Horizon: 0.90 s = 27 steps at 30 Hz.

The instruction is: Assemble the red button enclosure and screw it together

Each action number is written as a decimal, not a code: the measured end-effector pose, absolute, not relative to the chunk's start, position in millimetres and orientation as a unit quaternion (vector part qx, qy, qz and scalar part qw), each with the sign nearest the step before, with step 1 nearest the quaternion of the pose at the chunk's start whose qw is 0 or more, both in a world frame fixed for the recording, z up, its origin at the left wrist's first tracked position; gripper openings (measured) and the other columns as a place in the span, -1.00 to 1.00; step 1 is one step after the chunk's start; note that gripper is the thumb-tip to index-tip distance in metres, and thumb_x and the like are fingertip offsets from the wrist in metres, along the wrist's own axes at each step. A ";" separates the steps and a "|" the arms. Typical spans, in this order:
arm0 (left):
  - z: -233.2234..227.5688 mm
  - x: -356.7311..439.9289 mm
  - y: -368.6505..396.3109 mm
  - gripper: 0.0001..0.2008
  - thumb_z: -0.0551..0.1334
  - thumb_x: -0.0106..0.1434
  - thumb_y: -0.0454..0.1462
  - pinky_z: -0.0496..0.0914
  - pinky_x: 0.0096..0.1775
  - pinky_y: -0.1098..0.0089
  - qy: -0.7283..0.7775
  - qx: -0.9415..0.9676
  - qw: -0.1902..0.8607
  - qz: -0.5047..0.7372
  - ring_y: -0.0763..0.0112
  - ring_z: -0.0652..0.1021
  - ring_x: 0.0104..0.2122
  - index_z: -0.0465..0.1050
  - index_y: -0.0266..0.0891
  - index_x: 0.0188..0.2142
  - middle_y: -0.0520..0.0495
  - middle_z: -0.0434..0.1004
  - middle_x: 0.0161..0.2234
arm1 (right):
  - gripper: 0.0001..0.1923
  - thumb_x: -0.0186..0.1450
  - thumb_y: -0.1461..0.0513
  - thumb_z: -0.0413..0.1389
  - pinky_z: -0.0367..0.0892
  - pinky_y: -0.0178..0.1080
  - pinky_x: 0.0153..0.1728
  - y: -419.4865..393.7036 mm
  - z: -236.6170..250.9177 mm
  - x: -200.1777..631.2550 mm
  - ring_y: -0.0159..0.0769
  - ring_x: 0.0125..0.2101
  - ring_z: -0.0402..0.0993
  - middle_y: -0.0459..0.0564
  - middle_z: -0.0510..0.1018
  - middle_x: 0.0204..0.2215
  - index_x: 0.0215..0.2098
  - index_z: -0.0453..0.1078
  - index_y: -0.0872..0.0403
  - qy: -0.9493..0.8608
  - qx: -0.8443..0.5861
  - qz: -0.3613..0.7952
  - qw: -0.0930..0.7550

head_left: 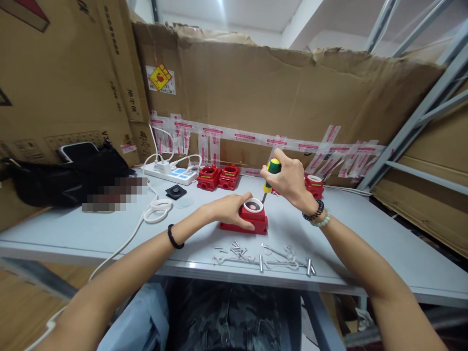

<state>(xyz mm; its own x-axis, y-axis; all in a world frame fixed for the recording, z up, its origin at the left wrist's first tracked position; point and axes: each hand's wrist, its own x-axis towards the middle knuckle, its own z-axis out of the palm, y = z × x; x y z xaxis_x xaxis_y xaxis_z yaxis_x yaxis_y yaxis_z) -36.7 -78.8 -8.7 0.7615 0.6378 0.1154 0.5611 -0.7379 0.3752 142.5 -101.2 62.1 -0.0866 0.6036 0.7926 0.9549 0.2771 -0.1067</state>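
A red box-shaped housing (260,225) with a white ring (253,205) on its top rests on the table before me. My left hand (234,210) is closed around its left side, thumb in front and fingers at the back. In my right hand (288,174) is a screwdriver (272,168) with a green and yellow handle, held tilted. Its shaft points down to the back right of the ring; whether the tip touches a screw I cannot tell. Several loose screws (237,249) and small metal pins (261,263) with white cords lie in front of the housing.
Two red housings (218,177) stand behind, near a white power strip (170,172). Another red housing (314,186) is partly behind my right wrist. A black square part (176,191), a coiled white cable (158,210) and a black bag (73,170) are at left. Cardboard (248,87) walls the back.
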 end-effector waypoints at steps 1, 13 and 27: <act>-9.3 -36.7 -78.2 -0.34 0.29 -0.10 0.18 0.19 -0.44 0.42 0.323 0.925 0.161 0.119 0.25 0.47 -0.39 0.20 -0.17 -0.15 -0.04 0.45 -0.37 | -0.83 0.14 0.10 0.08 0.02 -0.30 -0.55 -99.8 61.6 142.2 -0.36 -0.63 0.20 -0.15 0.32 -0.68 -0.44 0.28 0.02 -0.690 -0.566 -0.248 0.376; -10.6 -38.3 -79.3 -0.34 0.30 -0.08 0.15 0.24 -0.41 0.40 0.307 0.924 0.181 0.138 0.24 0.48 -0.38 0.22 -0.16 -0.11 -0.03 0.47 -0.36 | -0.73 0.28 0.08 -0.05 0.23 -0.21 -0.41 -112.9 77.2 150.2 -0.21 -0.44 0.43 -0.01 0.51 -0.47 -0.18 0.33 0.05 -0.775 -0.539 -0.089 0.317; -14.9 -38.7 -79.8 -0.28 0.35 -0.04 0.05 0.35 -0.16 0.31 0.256 0.921 0.226 0.189 0.20 0.52 -0.17 0.19 -0.13 0.06 -0.12 0.51 -0.11 | -0.76 0.29 0.07 0.03 0.22 -0.32 -0.49 -112.8 73.4 154.8 -0.36 -0.54 0.38 -0.05 0.51 -0.50 -0.26 0.34 0.09 -0.796 -0.468 -0.009 0.384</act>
